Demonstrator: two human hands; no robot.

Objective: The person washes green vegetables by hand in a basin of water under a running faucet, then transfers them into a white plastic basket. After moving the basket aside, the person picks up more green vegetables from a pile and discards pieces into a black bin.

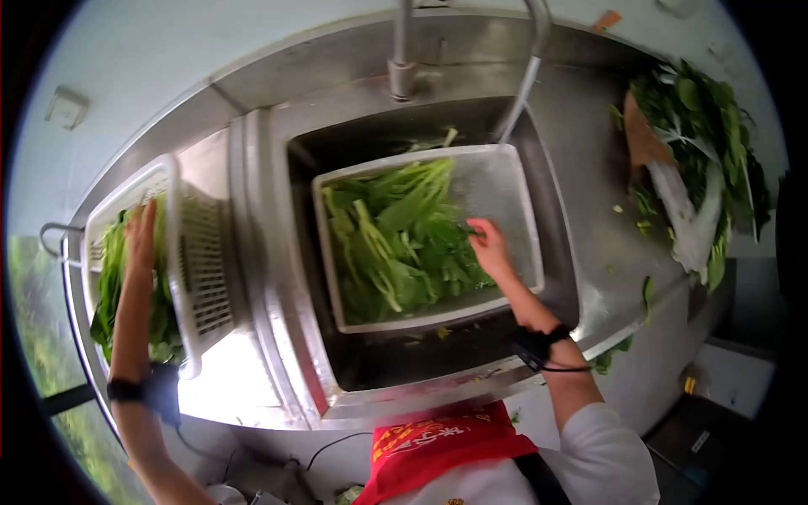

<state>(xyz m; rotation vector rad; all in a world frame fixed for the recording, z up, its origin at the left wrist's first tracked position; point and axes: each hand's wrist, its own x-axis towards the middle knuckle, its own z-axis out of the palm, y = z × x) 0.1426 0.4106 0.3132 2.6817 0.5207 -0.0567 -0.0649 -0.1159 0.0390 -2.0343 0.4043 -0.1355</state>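
Note:
Leafy green vegetables [404,240] lie in water in a white rectangular tub [526,240], which sits inside the steel sink. My right hand [490,248] is over the right part of the tub, beside the leaves, its fingers curled together; whether they pinch anything is too small to tell. At the left stands a white slatted basket [174,278] with more greens [114,282] in it. My left hand [141,231] reaches into this basket and rests on the greens, fingers extended and not wrapped around them.
A faucet [402,76] rises behind the sink, and a hose [520,97] hangs down to the tub's back right edge. Bundled greens with plastic wrapping [694,160] lie on the right counter. Loose leaf scraps [644,225] are scattered there. The sink's front rim [438,396] is near my body.

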